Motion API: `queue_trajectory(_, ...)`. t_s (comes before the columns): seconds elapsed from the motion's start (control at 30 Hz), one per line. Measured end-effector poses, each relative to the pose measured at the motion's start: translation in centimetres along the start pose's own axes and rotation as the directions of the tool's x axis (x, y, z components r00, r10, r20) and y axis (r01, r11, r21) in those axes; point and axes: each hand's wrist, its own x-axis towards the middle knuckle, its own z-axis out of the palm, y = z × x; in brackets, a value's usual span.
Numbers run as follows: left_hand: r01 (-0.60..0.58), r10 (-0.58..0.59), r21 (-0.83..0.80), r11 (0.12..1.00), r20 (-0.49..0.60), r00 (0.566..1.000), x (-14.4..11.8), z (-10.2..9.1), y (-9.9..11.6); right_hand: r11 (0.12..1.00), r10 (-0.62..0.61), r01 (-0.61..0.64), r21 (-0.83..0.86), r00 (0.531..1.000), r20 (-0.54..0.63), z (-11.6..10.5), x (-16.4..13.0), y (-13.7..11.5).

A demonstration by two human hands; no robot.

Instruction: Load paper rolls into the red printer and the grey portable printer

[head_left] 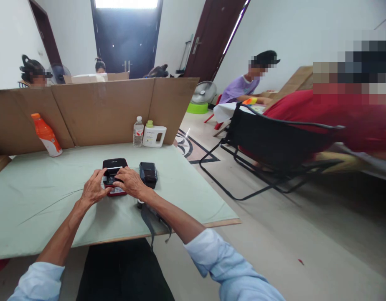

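Note:
On the pale green table stands a small boxy device (pixel 115 162), black on top and red below, that looks like a label printer. A white strip crosses its upper part, and its middle seems to be an opening. My left hand (pixel 94 187) grips the device's left side, thumb along the near edge. From the right, my right hand (pixel 131 182) has its fingers curled over the middle of the device; what the fingertips touch there is partly hidden. Just right of that hand sits a second, glossy black device (pixel 148 174). A dark strap (pixel 148 223) hangs over the front edge below my right forearm.
A cardboard screen (pixel 102 110) borders the table's (pixel 186 188) far side. Before it stand an orange bottle (pixel 47 136), a clear water bottle (pixel 138 133) and a white jug (pixel 154 136). At right are a black folding chair (pixel 274 142) and people; a fan (pixel 204 93) stands behind.

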Motion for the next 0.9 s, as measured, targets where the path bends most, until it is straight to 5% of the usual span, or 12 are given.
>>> queue_trajectory(0.53,0.001,-0.001,0.024,1.0,0.001,1.0,0.2,-0.2,0.4,0.993,-0.105,0.098,-0.069,0.99,-0.094,0.9,-2.5,-1.4)
queue_trajectory(0.9,-0.016,0.015,-0.012,1.0,-0.031,0.999,-1.1,1.1,-0.6,0.998,0.057,-0.058,-0.003,0.992,-0.113,0.4,-2.3,0.1)
